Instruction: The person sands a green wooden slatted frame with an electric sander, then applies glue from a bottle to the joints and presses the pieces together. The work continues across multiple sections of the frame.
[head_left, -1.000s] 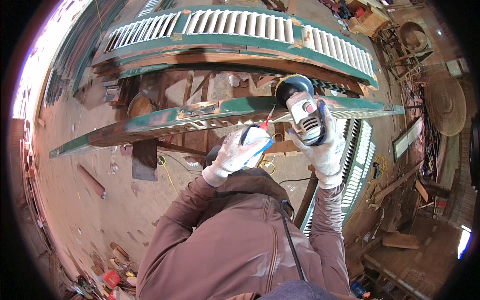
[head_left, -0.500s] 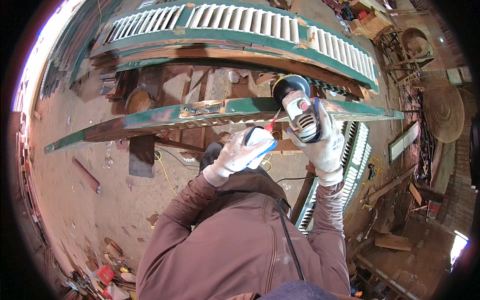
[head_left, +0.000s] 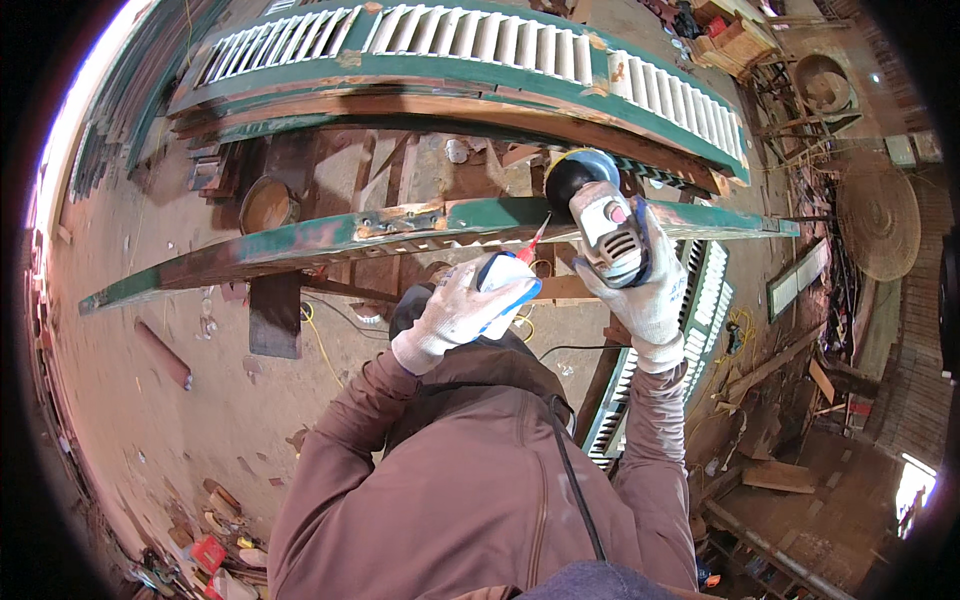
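Worn green-painted wooden shutter (head_left: 400, 225), grey plastic grinder (head_left: 608, 225), white cloth gloves

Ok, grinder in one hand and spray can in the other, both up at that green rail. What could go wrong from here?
1. The right hand alone holds the angle grinder; if its disc catches the green rail, it may kick.
2. The left hand aims the spray can close beside the disc; sparks could ignite the spray if it is flammable.
3. A black cable hangs near the body and could snag.
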